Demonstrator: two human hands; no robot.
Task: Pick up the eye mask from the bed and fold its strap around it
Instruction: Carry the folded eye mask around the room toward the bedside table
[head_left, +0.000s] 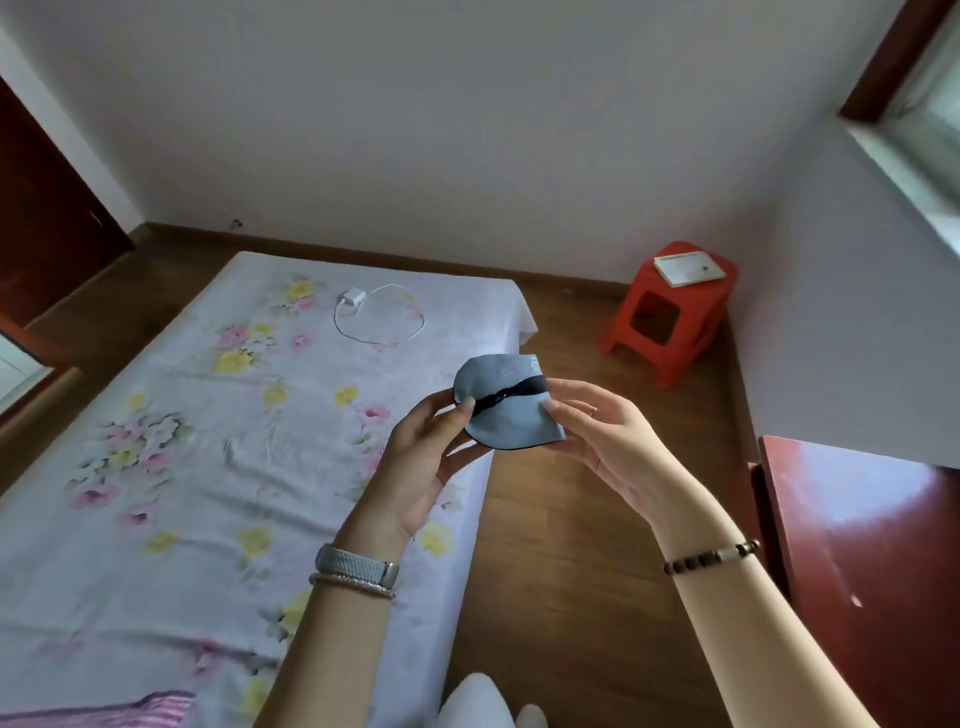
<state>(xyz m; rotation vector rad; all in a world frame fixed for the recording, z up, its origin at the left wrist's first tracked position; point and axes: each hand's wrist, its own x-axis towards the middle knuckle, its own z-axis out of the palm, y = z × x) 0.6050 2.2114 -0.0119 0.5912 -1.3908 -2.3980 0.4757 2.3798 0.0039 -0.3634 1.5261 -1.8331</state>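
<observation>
The grey-blue eye mask is folded in half and held in the air above the bed's right edge. Its black strap runs across the middle of the folded mask. My left hand pinches the mask's left side, thumb tip on the strap. On the mask's right side, my right hand holds it between thumb and fingers. The bed with a floral sheet lies below and to the left.
A white charger with a looped cable lies near the bed's far end. A red plastic stool with a white booklet on it stands at the right wall. A dark red cabinet is close on my right. Wooden floor runs between.
</observation>
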